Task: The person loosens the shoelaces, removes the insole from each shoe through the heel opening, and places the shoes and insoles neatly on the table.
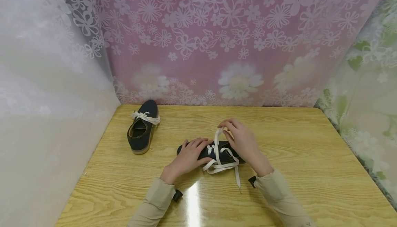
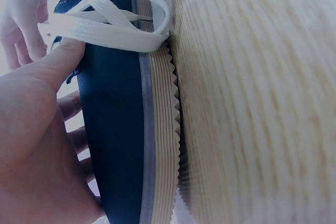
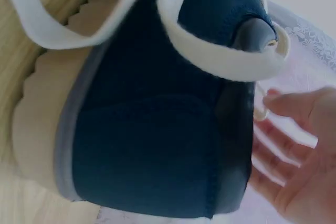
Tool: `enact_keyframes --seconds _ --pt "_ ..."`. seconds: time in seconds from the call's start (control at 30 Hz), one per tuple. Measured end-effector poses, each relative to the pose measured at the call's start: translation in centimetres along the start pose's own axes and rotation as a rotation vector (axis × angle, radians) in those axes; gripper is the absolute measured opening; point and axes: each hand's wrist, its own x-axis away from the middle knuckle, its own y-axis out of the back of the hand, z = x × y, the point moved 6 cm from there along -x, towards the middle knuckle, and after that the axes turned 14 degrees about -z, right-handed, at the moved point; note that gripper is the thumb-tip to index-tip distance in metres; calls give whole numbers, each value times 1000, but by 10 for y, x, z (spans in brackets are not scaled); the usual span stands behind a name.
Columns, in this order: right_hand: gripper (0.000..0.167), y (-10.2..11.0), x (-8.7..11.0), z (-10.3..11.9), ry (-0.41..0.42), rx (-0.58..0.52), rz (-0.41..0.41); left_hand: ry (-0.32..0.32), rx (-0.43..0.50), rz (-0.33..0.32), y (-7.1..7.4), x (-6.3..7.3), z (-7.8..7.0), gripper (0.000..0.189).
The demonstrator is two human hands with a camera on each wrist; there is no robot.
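A dark navy shoe (image 1: 204, 153) with a pale sole lies on the table, its toe to the left. My left hand (image 1: 188, 157) holds it over the toe part, thumb on the near side and fingers across the far side. White shoelace (image 1: 216, 147) runs loose over the shoe, with loops along the near side and one tipped end on the table. My right hand (image 1: 243, 142), above the heel end, pinches a raised stretch of this lace between thumb and fingers. In the right wrist view, the shoe's heel (image 3: 142, 150) hides part of the lace.
Another navy shoe (image 1: 139, 140) stands at the back left, its white lace (image 1: 145, 117) tied across the top. The wooden table (image 1: 294, 144) meets a pink flowered curtain (image 1: 198, 47) behind and pale sheets at both sides.
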Motion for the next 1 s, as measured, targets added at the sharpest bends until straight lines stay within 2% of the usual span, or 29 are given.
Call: enact_keyframes --seconds 0.2,0.33,0.53,0.63,0.7,0.83,1.0 --pt "24 4 9 13 121 -140 46 2 -2 2 0 0 0 64" --pt "24 5 13 24 178 -186 102 -1 -3 -1 1 1 0 63" --pt "28 -2 23 28 243 -127 265 -8 -1 -5 2 0 -1 63" --pt "35 -5 28 27 238 -93 351 -12 -1 -5 2 0 0 63" --pt "37 -6 30 27 228 -82 375 -15 -2 -6 2 0 0 63" --pt "27 -7 31 28 222 -74 342 -14 -10 -6 2 0 0 63" --pt "14 -8 27 28 221 -66 228 -2 -16 -1 1 0 1 63"
